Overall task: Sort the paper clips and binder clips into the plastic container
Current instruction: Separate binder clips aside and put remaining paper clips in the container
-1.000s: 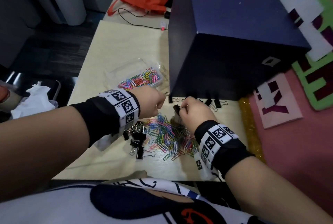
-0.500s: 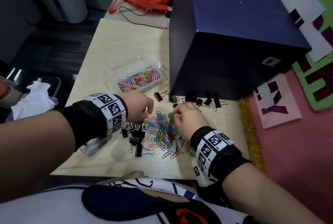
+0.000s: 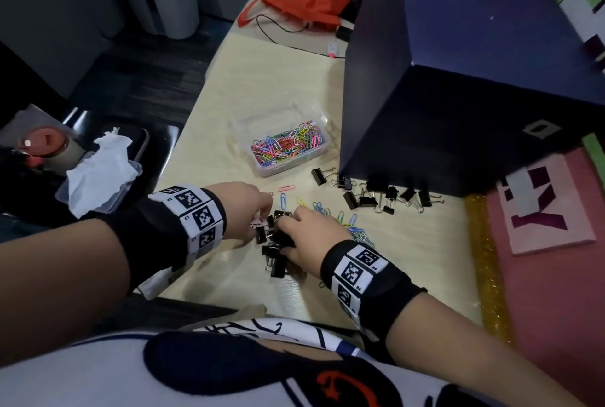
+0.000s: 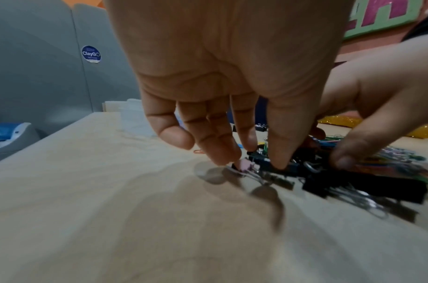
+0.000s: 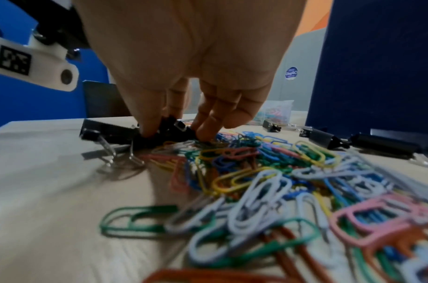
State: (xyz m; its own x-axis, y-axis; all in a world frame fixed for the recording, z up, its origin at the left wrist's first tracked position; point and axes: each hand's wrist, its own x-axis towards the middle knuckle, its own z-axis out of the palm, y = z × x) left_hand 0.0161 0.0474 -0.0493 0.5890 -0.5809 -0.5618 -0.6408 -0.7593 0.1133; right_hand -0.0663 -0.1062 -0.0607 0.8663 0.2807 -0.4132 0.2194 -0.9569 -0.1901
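A clear plastic container (image 3: 319,153) with coloured paper clips in it stands mid-table. Nearer me lies a heap of black binder clips (image 3: 276,257), and loose coloured paper clips (image 3: 358,231) spread to its right. My left hand (image 3: 262,220) reaches down onto the heap; in the left wrist view its thumb and fingertips (image 4: 278,162) pinch at small binder clips (image 4: 264,165), one of them pink. My right hand (image 3: 284,233) meets it from the right; its thumb and fingers (image 5: 147,130) grip a black binder clip (image 5: 170,127) beside the paper clip pile (image 5: 268,168).
A tall dark blue box (image 3: 458,79) stands at the right, with a row of black binder clips (image 3: 383,195) along its base. A red bag (image 3: 301,0) and a cable lie at the far end. The table's left edge (image 3: 183,151) drops to a chair holding tissue.
Both hands have come back from near the box's row of binder clips to the near heap. They now close on clips there, close together.
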